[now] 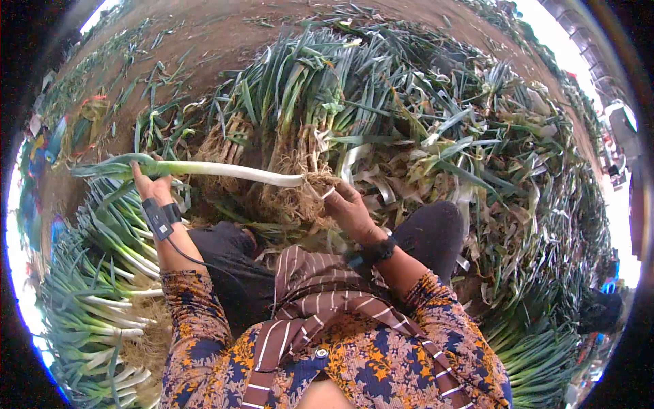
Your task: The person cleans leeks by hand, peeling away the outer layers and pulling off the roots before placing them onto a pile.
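Observation:
A long green onion (238, 171) with a white shaft lies nearly level across the view, its leaves to the left and its roots to the right. My left hand (151, 180) is closed around it where the green leaves begin. At the other end, my right hand (347, 208) is closed at the shaggy brown roots (317, 180), and a thin white strip or band shows at its fingers. Just beyond the shaft stand unpeeled green onions (293, 123) with dirty roots, bunched together.
Cleaned green onions (112, 317) are piled at my left, roots inward. Discarded leaves and dry skins (490, 211) cover the ground to the right. More green onions (535, 351) lie at lower right. Bare soil (184, 44) shows at the back. My bent knee (436, 228) is close to my right hand.

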Demonstrator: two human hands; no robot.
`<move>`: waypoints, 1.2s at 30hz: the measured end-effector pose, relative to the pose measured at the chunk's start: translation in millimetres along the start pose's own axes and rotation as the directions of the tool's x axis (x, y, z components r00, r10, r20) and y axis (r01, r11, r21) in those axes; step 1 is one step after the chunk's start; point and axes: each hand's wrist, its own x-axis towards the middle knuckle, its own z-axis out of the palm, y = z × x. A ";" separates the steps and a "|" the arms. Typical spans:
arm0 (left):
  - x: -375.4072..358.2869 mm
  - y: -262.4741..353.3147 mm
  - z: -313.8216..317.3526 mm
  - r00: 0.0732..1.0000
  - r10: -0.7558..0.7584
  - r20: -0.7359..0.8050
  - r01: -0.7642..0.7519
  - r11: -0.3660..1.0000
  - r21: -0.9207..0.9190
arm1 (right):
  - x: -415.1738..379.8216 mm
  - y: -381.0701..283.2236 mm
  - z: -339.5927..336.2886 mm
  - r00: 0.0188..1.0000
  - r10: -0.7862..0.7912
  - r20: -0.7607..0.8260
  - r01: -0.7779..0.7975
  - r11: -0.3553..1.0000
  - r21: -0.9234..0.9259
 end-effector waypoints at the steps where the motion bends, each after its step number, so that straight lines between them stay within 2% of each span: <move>1: -9.0 -2.1 5.3 0.999 0.030 -0.034 -0.030 1.000 0.006 | 0.1 0.8 0.4 1.000 -0.007 -0.009 0.007 1.000 0.006; 4: 10.6 0.6 -1.9 1.000 -0.004 -0.001 0.004 0.998 -0.061 | 1.7 5.9 4.3 0.999 -0.037 -0.038 0.039 0.998 0.055; 6: 14.6 1.0 -4.1 1.000 0.011 0.022 -0.011 1.000 -0.023 | 4.2 11.3 7.2 0.996 -0.067 -0.060 0.075 0.989 0.131; 9: 5.1 -7.2 6.0 0.997 0.064 0.039 -0.063 0.998 -0.012 | 1.0 6.9 1.6 0.997 -0.070 -0.035 0.070 0.997 -0.018; 10: -1.7 -9.9 8.9 0.995 0.095 0.039 -0.094 0.995 -0.018 | 0.8 7.9 -1.8 0.991 -0.069 -0.114 0.063 0.997 -0.054; 11: -4.2 -9.7 3.3 0.997 0.057 0.052 -0.060 0.996 0.065 | 3.1 11.3 -5.3 0.982 -0.065 -0.180 0.050 0.995 -0.088; 12: 20.6 -7.8 -14.6 0.990 0.027 0.142 -0.031 0.999 0.021 | 9.6 15.4 -7.5 0.971 -0.063 -0.229 0.036 0.992 -0.120; 15: -28.6 -20.3 9.9 0.976 0.137 0.167 -0.152 0.985 0.084 | 18.9 15.0 -28.2 0.959 0.003 -0.285 -0.106 0.932 -0.347; 16: -9.3 -22.9 5.4 0.980 0.123 0.155 -0.130 0.991 0.035 | 17.0 8.2 -32.2 0.956 0.043 -0.289 -0.163 0.900 -0.405; 17: -22.1 -27.7 14.0 0.981 0.148 0.126 -0.153 0.988 0.031 | 22.9 15.4 -47.7 0.956 0.052 -0.289 -0.180 0.881 -0.437; 18: -25.9 -29.4 15.9 0.963 0.129 0.236 -0.134 0.991 0.005 | 30.8 25.8 -64.6 0.954 0.058 -0.295 -0.198 0.860 -0.470; 20: -41.7 -32.9 27.3 0.977 0.144 0.156 -0.149 0.989 0.021 | 37.3 26.6 -76.4 0.971 -0.052 -0.232 -0.141 0.661 -0.737; 21: -41.7 -32.6 27.3 0.971 0.144 0.189 -0.154 0.987 0.039 | 40.2 17.9 -81.4 0.982 -0.077 -0.172 -0.133 0.363 -0.922; 22: -43.0 -31.6 28.4 0.965 0.140 0.224 -0.157 0.986 0.059 | 34.2 8.1 -70.3 0.971 -0.125 -0.202 -0.113 0.504 -0.856; 24: -47.8 -27.8 32.0 0.952 0.155 0.263 -0.178 0.982 0.066 | 40.2 2.8 -86.4 0.951 -0.186 -0.248 -0.122 0.511 -0.851; 26: -50.4 -24.5 33.5 0.947 0.141 0.290 -0.163 0.985 0.052 | 52.0 -4.3 -107.5 0.931 -0.280 -0.234 -0.155 0.276 -0.948; 27: -51.5 -25.4 35.1 0.955 0.159 0.250 -0.168 0.986 0.017 | 57.2 -6.2 -114.2 0.914 -0.322 -0.248 -0.163 0.269 -0.949; 28: -57.9 -26.9 39.7 0.964 0.169 0.207 -0.169 0.985 -0.019 | 62.1 -10.9 -119.2 0.908 -0.368 -0.200 -0.104 0.263 -0.959; 30: -52.8 -27.5 33.2 0.961 0.156 0.228 -0.152 0.988 -0.034 | 72.5 -19.6 -134.3 0.882 -0.459 -0.110 0.004 0.239 -0.971; 31: -49.3 -25.6 30.9 0.959 0.150 0.241 -0.144 0.989 -0.042 | 79.6 -21.4 -144.6 0.863 -0.474 -0.176 0.029 0.393 -0.919; 32: -46.7 -21.9 29.7 0.964 0.161 0.214 -0.151 0.987 -0.060 | 86.0 -28.2 -162.5 0.799 -0.600 -0.036 0.085 0.172 -0.981; 33: -44.2 -16.8 27.9 0.968 0.171 0.185 -0.159 0.984 -0.076 | 96.0 -29.3 -219.2 0.853 -0.514 -0.091 0.202 0.485 -0.851; 34: -41.4 -11.1 24.6 0.972 0.178 0.156 -0.165 0.982 -0.093 | 91.7 -37.8 -250.4 0.868 -0.490 -0.084 0.132 0.390 -0.912; 35: -35.4 -2.3 18.6 0.946 0.217 0.241 -0.198 0.975 -0.101 | 87.3 -46.3 -281.0 0.882 -0.466 -0.077 0.066 0.284 -0.957; 36: -25.9 7.7 19.6 0.958 0.268 0.104 -0.264 0.963 -0.054 | 72.7 -66.4 -283.2 0.871 -0.491 -0.023 -0.179 -0.272 -0.945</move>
